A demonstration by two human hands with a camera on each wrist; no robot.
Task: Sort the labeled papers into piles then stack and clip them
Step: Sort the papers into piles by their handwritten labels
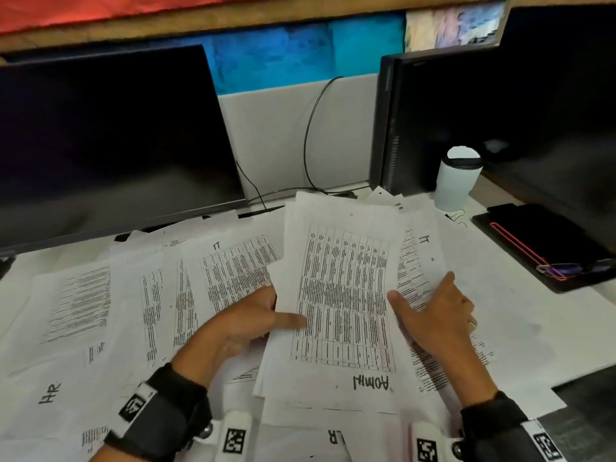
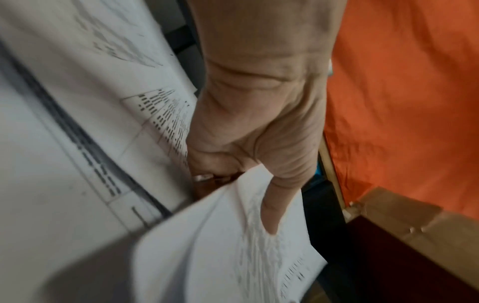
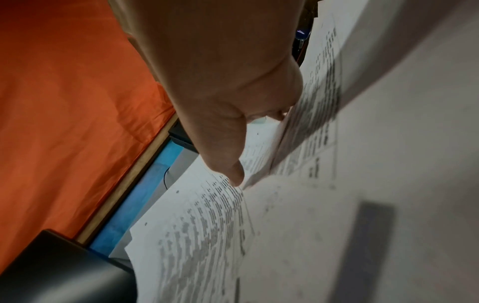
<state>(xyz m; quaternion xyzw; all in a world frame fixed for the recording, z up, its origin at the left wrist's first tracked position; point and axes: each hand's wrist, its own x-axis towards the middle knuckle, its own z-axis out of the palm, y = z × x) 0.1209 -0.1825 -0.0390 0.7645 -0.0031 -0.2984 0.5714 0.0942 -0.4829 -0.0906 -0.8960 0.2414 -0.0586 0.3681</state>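
Printed sheets with handwritten labels cover the desk. My left hand point(image 1: 253, 325) point(image 2: 259, 133) grips the left edge of a lifted stack of papers, thumb on top and fingers underneath. The top sheet point(image 1: 340, 295) point(image 2: 220, 246) point(image 3: 202, 235) is a table marked ADMIN, upside down to me. My right hand point(image 1: 436, 311) point(image 3: 220, 82) is at the stack's right side. Its thumb lies on the ADMIN sheet and its fingers on a sheet marked IT point(image 1: 420, 258) point(image 3: 362, 164), whose edge runs up between thumb and fingers. Loose sheets marked HR point(image 1: 66, 328) and IT point(image 1: 233, 261) lie spread to the left.
A dark monitor point(image 1: 110, 145) stands at the back left and a black computer tower point(image 1: 433, 121) at the back right, with a cable point(image 1: 311, 138) between them. Beside the tower stands a white lidded cup point(image 1: 458, 181). A black notebook point(image 1: 540, 241) with glasses point(image 1: 566, 270) lies at the right.
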